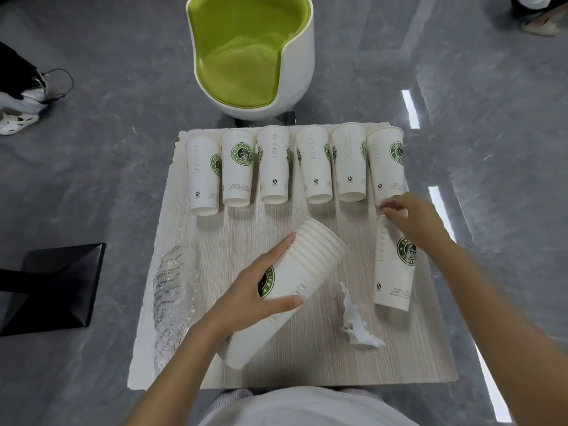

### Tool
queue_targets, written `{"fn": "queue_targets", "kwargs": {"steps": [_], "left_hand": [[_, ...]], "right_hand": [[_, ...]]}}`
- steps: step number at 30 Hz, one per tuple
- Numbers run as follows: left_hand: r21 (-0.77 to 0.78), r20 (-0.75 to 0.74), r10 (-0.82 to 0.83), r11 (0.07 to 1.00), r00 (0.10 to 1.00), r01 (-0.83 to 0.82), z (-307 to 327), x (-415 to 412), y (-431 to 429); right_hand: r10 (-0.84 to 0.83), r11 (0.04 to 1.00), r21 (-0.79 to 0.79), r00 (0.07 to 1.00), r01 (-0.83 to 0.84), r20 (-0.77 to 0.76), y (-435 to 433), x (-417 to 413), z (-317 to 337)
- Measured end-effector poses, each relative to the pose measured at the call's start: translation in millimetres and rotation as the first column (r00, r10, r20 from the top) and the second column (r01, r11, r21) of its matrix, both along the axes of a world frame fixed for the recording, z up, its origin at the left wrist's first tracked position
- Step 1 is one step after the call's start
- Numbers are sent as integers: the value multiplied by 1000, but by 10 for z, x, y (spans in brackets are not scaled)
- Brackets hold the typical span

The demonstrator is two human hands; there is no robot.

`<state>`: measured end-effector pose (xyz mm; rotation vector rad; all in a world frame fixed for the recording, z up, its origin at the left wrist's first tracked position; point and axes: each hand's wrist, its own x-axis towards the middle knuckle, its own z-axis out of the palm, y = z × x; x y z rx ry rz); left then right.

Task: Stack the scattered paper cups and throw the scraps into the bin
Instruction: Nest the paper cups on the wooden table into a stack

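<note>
Left hand point(264, 287): wrapped round the stack of nested cups point(295, 284), which is held tilted over the wood-grain table point(307, 364), rims pointing away.
Right hand point(412, 219): held right of the stack, fingers curled together at the far end of a single cup point(393, 272); whether anything is gripped cannot be told.
Single cup: laid on its side just right of the stack.
Paper scrap point(356, 324): seen crumpled between the stack and the single cup.
Row of six cups point(273, 167): laid side by side beyond the stack, logos showing.
Plastic wrapper point(172, 302): spread flat left of the stack, near the table's edge.
Chair point(252, 56): white shell, green seat, set well beyond the stack, past the table.
Floor point(123, 179): grey and marbled, streaked with reflected light right of the stack.
Black base point(55, 287): seen on the floor far left of the stack.
Bystander's shoe point(15, 121): caught at the frame's left edge.
</note>
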<state>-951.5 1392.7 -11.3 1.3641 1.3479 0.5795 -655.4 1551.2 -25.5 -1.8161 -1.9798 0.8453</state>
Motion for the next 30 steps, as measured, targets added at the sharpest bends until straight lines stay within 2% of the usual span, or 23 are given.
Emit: {"fn": "queue_targets", "kwargs": {"steps": [6,14,18,24,30], "left_hand": [[3,-2,6,1000,1000,-6,-10,21,17],[8,-6,25,1000,1000,-25,-13,-10,13],[8,-10,38,999,999,-38,-5,-57,10],[25,-3,45,999,999,-45,69,-135,18],[23,-17,41,999,999,-40,157,-281,-16]], "right_hand": [[41,988,-151,999,-36,29,58,81,-174],[92,990,-112,996,-89,18,67,36,-154],[30,995,-93,1000,-30,-4,84,46,-82],[-82,995,53,989,89,-125,67,-28,160],[-190,960,120,904,253,-383,50,-198,346]]}}
